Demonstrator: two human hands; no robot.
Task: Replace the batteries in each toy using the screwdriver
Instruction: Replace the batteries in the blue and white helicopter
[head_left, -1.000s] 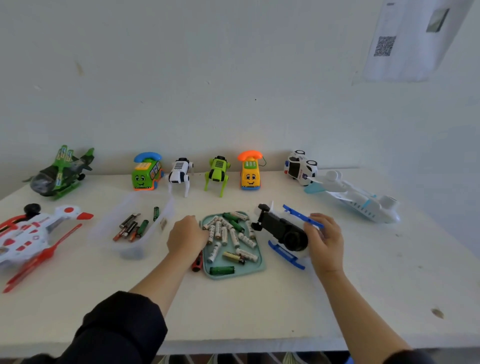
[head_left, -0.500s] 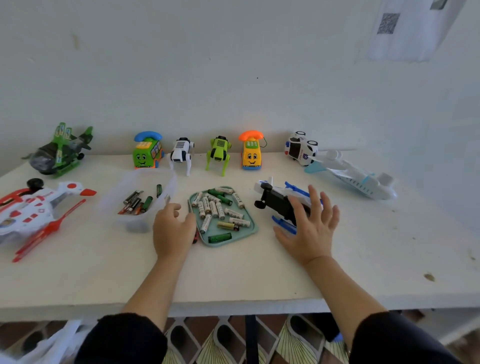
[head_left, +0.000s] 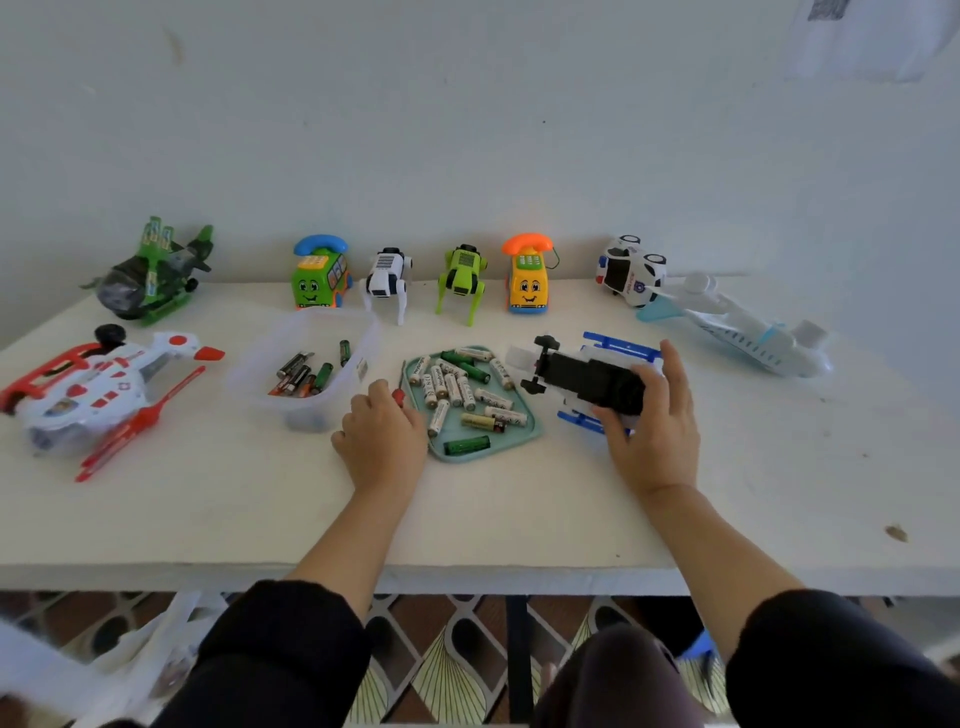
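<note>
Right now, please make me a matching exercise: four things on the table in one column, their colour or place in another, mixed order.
Things:
1. screwdriver
2. upturned toy
3. clear tub
4. left phone car

Descriptions:
A. green with blue handset
B. under the right hand
C. holds dark batteries
D. at the left hand

Pairs: 1-D, 2-B, 3-C, 4-A

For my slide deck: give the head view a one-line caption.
Left hand grips the screwdriver beside the battery tray while right hand holds the upturned blue-and-white helicopter.
</note>
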